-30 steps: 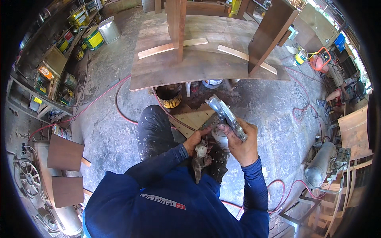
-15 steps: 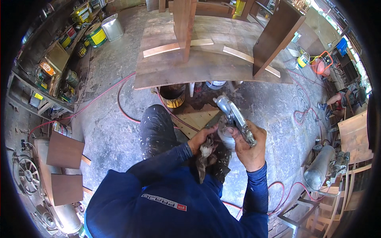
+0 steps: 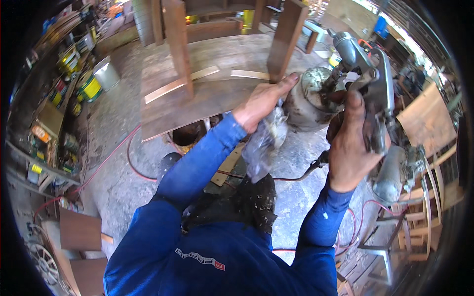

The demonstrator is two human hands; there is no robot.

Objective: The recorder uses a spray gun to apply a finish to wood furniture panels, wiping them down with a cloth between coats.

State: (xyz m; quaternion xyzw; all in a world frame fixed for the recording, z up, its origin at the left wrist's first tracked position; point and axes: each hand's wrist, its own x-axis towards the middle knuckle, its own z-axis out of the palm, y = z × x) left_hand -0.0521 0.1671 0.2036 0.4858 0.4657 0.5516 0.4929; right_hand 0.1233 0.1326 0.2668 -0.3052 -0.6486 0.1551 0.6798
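Observation:
A metal spray gun (image 3: 386, 81) is raised in front of me at the right, its nozzle end pointing up and away. My right hand (image 3: 351, 153) is wrapped around its handle, thumb on top. The grey, stained paint cup (image 3: 308, 111) hangs from the gun and sits left of the handle. Against the cup's left side is my left hand (image 3: 260, 104), thumb reaching toward the lid. A dirty greyish rag (image 3: 265, 143) hangs down from under its fingers, which are partly hidden. A hose (image 3: 306, 172) runs up to the gun below my right hand.
Ahead stands a low brown board (image 3: 212, 108) bearing upright panels and pale wood strips. Under its edge is a paint bucket (image 3: 188, 133). Paint cans (image 3: 90, 88) line the left; a metal tank (image 3: 389, 180) stands right. A red hose (image 3: 106, 160) crosses the floor.
Both hands have lifted the spray gun up and to the right, closer to view. My left hand has moved onto the cup's side with the rag. The view has shifted.

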